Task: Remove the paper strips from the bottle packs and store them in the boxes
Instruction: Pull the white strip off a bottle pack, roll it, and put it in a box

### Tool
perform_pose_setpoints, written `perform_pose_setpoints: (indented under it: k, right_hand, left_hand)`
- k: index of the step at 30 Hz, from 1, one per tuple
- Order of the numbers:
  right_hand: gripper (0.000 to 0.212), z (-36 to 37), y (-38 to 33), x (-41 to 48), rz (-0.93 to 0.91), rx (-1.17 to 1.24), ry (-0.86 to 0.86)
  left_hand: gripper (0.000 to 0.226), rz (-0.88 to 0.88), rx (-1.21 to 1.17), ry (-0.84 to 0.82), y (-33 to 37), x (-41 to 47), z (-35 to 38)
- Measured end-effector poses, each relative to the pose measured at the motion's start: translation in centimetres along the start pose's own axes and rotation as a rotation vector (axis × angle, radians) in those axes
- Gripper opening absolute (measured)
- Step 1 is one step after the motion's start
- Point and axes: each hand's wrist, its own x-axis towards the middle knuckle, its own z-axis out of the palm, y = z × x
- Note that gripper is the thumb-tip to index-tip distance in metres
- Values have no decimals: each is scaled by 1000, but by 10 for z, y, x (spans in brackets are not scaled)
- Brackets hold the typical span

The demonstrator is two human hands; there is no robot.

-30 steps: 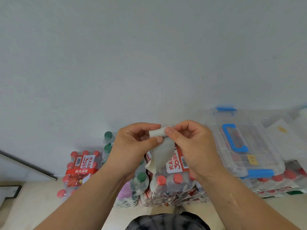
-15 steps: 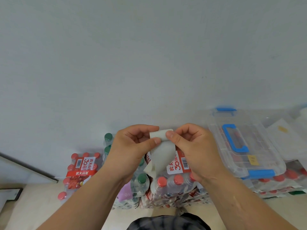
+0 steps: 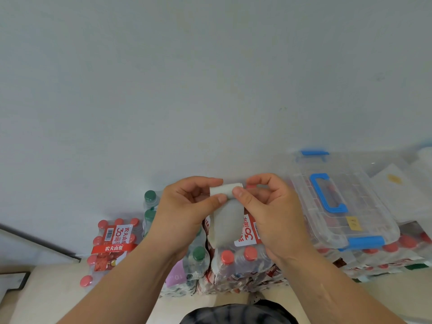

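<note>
On the head view I see the left hand [image 3: 184, 213] and the right hand [image 3: 273, 213] both pinching the rolled top of a white paper strip [image 3: 228, 220], thumbs in front. Its loose end hangs over a red-capped bottle pack [image 3: 238, 260]. At right, a lidded clear box [image 3: 343, 206] with a blue handle sits on further packs [image 3: 397, 251]. A second pack [image 3: 112, 244] stands at left.

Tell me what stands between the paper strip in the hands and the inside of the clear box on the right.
The box has its lid on, near blue latch seemingly clipped, so the strip, pinched by the left hand and right hand, cannot go in until it is opened. Nothing else visible intervenes.
</note>
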Motion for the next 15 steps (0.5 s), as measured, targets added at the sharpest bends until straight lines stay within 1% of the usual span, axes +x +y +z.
perform_pose_setpoints:
  k: [3, 5, 8, 11, 13, 15]
  right_hand:
    - [10, 1, 2, -2, -51, 8, 23]
    - [7, 1, 3, -3, -76, 22, 11]
    - [9, 1, 6, -2, -75, 46, 3]
    - [7, 5, 11, -4, -79, 82, 30]
    - [13, 8, 10, -7, -85, 79, 58]
    - [21, 8, 9, -9, -80, 47, 83]
  left_hand:
    - [27, -19, 21, 17, 0, 0, 0]
    - [29, -38, 42, 24, 1, -1, 0]
    - [28, -45, 51, 18, -1, -1, -2]
    - [25, -30, 20, 25, -2, -1, -2]
    - [21, -11, 4, 28, -2, -2, 0]
    - [25, 13, 10, 30, -3, -4, 1]
